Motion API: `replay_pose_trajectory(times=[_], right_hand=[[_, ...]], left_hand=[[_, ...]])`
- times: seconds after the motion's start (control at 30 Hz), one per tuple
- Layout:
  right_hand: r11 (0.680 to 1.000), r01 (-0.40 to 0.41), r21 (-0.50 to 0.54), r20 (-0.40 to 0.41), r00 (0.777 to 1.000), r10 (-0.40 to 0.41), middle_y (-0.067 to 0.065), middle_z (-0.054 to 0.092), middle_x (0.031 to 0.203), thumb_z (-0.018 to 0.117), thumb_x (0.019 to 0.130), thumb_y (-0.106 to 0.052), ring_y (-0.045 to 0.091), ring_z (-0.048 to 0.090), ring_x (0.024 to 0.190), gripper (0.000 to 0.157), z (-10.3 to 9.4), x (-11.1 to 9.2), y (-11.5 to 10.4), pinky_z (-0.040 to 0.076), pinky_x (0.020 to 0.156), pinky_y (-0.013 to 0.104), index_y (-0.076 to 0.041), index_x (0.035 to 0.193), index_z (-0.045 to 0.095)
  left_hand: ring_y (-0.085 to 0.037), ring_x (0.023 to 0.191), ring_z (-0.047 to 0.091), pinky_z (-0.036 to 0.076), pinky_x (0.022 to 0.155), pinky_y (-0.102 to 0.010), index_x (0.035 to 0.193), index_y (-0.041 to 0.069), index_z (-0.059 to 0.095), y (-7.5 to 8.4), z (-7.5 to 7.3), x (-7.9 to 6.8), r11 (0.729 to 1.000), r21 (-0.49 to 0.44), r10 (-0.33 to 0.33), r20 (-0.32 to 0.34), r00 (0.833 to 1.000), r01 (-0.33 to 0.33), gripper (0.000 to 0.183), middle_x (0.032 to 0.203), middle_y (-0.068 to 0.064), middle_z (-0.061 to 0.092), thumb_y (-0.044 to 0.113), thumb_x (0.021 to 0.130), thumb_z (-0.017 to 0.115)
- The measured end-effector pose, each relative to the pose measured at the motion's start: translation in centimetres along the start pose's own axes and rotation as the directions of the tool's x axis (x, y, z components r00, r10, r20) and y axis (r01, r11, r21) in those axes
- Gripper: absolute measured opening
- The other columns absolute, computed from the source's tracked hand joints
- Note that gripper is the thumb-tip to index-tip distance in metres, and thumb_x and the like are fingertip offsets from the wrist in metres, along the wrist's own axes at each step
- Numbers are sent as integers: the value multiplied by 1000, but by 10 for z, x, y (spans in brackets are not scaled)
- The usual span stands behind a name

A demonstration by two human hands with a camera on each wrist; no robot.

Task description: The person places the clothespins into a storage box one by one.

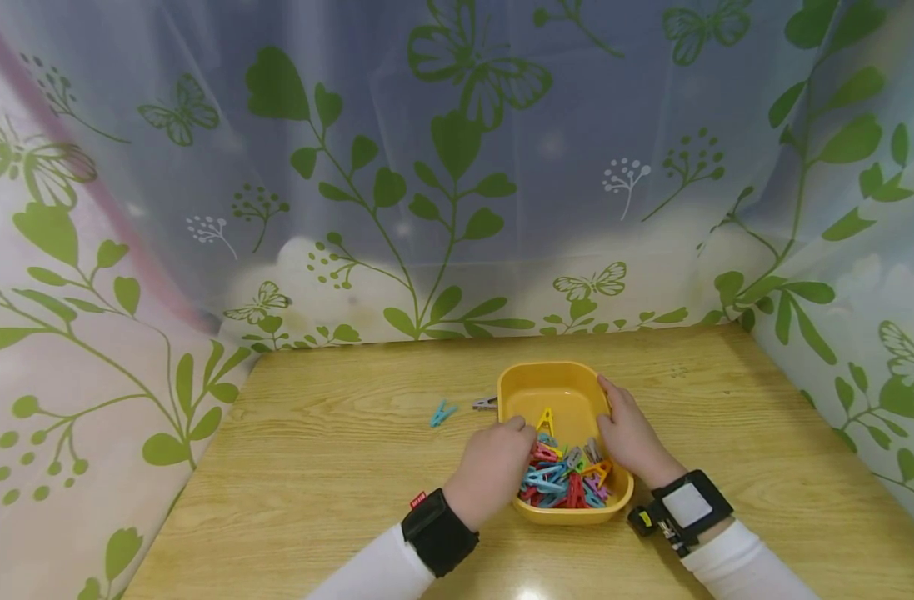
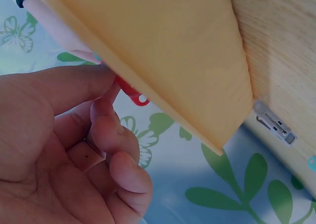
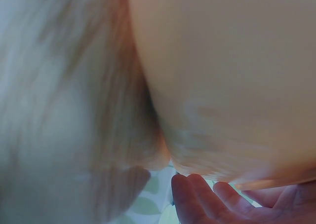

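Observation:
A yellow plastic basin [image 1: 554, 379] stands on the table, with a pile of colourful clothespins [image 1: 557, 479] in its near half. My left hand [image 1: 492, 467] reaches over the basin's left rim. In the left wrist view, its thumb and forefinger pinch a red clothespin [image 2: 139, 99], partly hidden by the basin wall [image 2: 168, 51]. My right hand [image 1: 636, 435] grips the basin's right rim, thumb on the inner side. The right wrist view shows its fingers [image 3: 197, 197] at the basin's wall, blurred. A yellow clothespin [image 1: 546, 419] sits at the pile's far edge.
Left of the basin, a light blue clothespin [image 1: 442, 413] lies on the wooden table [image 1: 314, 433]. A grey clothespin [image 1: 484, 403] lies close by the basin's left wall. Patterned curtains [image 1: 352, 167] hang behind the table and along both sides.

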State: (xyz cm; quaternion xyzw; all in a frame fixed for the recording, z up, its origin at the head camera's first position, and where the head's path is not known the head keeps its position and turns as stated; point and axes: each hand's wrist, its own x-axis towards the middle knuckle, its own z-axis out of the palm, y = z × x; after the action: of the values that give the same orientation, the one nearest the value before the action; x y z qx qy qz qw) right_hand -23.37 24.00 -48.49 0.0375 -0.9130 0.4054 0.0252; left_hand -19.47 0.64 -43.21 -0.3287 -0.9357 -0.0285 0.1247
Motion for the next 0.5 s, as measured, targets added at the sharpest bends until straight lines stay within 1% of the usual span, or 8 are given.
replay_pose_trajectory(times=[0.2, 0.37, 0.5], right_hand=[[1000, -7, 6, 3, 1000, 7, 39, 25, 157, 35, 104, -3, 56, 34, 144, 61, 0, 0, -2, 30, 115, 65, 11, 160, 15], [1000, -12, 11, 9, 1000, 12, 39, 25, 158, 34, 104, -3, 56, 33, 144, 61, 0, -1, -2, 30, 115, 65, 10, 160, 14], [1000, -15, 5, 7, 1000, 15, 39, 25, 158, 34, 104, -3, 56, 33, 144, 61, 0, -1, -3, 30, 115, 65, 10, 160, 14]], left_hand=[[-10, 67, 60, 47, 54, -23, 98, 13, 74, 0, 4, -1, 1000, 13, -2, 8, 1000, 2, 3, 86, 2, 63, 14, 95, 74], [-10, 67, 61, 48, 54, -23, 99, 14, 74, -1, 5, -2, 1000, 3, -3, 7, 1000, 3, 4, 87, 2, 64, 13, 95, 74], [-10, 69, 62, 50, 56, -23, 103, 14, 74, -2, 7, -2, 1000, -1, -1, 17, 1000, 1, 6, 90, 2, 66, 14, 97, 72]])
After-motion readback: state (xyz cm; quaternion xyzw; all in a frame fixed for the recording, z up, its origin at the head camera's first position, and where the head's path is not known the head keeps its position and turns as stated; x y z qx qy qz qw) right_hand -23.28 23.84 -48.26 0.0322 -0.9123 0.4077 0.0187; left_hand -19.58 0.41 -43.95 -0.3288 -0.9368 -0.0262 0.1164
